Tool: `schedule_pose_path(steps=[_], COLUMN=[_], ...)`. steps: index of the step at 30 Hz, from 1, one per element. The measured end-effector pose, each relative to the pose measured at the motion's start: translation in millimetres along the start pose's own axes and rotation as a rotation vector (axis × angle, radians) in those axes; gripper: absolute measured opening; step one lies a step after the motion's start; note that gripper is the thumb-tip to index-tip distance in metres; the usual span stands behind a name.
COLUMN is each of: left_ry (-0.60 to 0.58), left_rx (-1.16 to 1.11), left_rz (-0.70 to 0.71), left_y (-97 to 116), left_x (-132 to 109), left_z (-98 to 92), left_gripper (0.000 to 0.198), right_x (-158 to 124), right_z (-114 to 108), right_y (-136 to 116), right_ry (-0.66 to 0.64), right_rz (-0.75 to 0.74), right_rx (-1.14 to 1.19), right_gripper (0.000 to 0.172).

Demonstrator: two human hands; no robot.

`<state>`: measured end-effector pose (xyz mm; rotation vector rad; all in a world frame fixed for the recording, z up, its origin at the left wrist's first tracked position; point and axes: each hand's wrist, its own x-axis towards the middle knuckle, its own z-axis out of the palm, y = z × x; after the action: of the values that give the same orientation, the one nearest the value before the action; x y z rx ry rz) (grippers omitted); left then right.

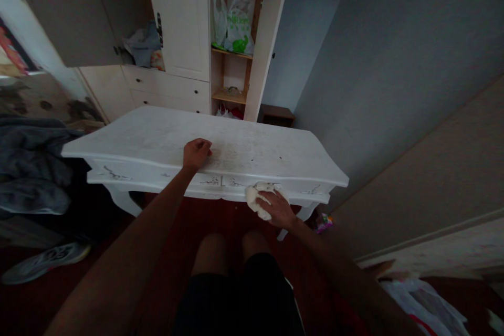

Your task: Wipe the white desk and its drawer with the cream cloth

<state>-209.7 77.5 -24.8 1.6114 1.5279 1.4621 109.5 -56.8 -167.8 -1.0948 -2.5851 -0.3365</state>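
Observation:
A white table (173,126) with drawers and a smudged, stained top stands in front of me. My left hand (197,154) rests on its top near the front edge, fingers curled in; nothing shows in them. With my right hand (279,209) I press a crumpled off-white cloth (258,200) against the right-hand drawer front, below the tabletop's edge. Dark floral marks decorate the drawer fronts. Part of the cloth is hidden behind my fingers.
Behind the table is a white wardrobe (185,16) with open doors, plastic bags (238,23) on a shelf. Grey clothing (31,163) hangs at left above a shoe (47,262). A grey wall (378,73) rises at right; a plastic bag (425,304) lies lower right.

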Motion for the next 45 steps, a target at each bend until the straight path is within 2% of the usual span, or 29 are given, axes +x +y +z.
schedule_pose_path(steps=[5,8,12,16,20,26,38,43,45], left_ry=[0.014,0.024,0.036,0.006,0.000,0.026,0.046,0.040,0.030], left_rx=[0.081,0.132,0.162,0.196,0.274,0.297,0.354,0.386,0.396], left_rz=[-0.009,0.000,0.002,0.005,0.033,0.072,0.110,0.120,0.134], left_y=[-1,0,3,4,4,4,-2,-4,-5], left_x=[1,1,-1,-2,-3,-3,-1,0,0], left_z=[1.2,1.1,0.9,1.9,3.7,5.0,7.0,7.4,7.1], left_gripper=[0.019,0.020,0.020,0.021,0.021,0.019,0.018,0.022,0.022], right_x=[-35,-49,-73,-95,-98,-76,0,21,28], right_z=[-14,-25,-50,-75,-82,-69,-55,-62,-72], right_y=[19,30,50,64,59,34,-17,-40,-47], right_ry=[-0.087,-0.089,-0.021,0.090,0.193,0.275,0.173,0.129,0.131], right_rz=[-0.062,-0.036,0.070,0.242,0.355,0.522,0.211,-0.108,-0.153], right_rx=[-0.039,-0.068,-0.130,-0.253,-0.260,-0.047,0.060,0.139,0.160], right_gripper=[0.064,0.060,0.051,0.048,0.049,0.052,0.055,0.050,0.050])
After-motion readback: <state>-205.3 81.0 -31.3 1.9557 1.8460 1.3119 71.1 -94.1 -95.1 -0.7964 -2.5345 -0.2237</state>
